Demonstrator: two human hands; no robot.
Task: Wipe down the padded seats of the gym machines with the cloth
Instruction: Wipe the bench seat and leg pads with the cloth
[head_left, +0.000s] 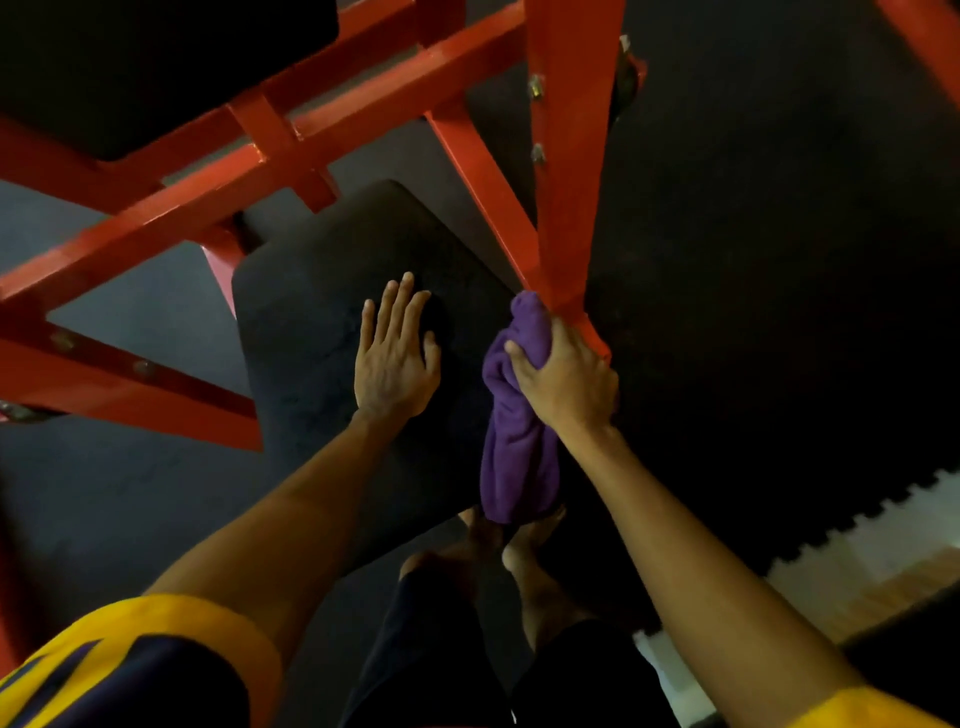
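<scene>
Right now your right hand (563, 382) is clenched round the upper part of the purple cloth (519, 457), thumb and fingers wrapped into the bunch. It sits hard by the foot of the red frame (566, 182) upright at the seat's right edge. The seat (322, 322) — the black pad — lies to the left of that grip, spreading away from the fist toward the middle of the view. That is the relation your coming move turns on: the cloth is at the rim, and the padding to be wiped is all on its left.

The cloth's long axis runs from the frame back toward you, roughly along the seat's right edge. A short tuft sticks out above the fist, and the longer tail hangs below it toward your feet. Whether the tail rests on the pad or hangs just off its side I cannot tell — dark pad and dark floor merge there.

Your left hand (395, 358) lies flat on the seat, fingers straight and a little spread, holding nothing. It is the nearer hand to the pad's centre, just beside the cloth but not touching it. The right hand has the cloth, though, so I judge the wipe is its job: sweep leftward across the pad. As it lies, the left hand is in that path and would need to lift or shift. Mind the frame post next to your knuckles as you draw the fist away.
</scene>
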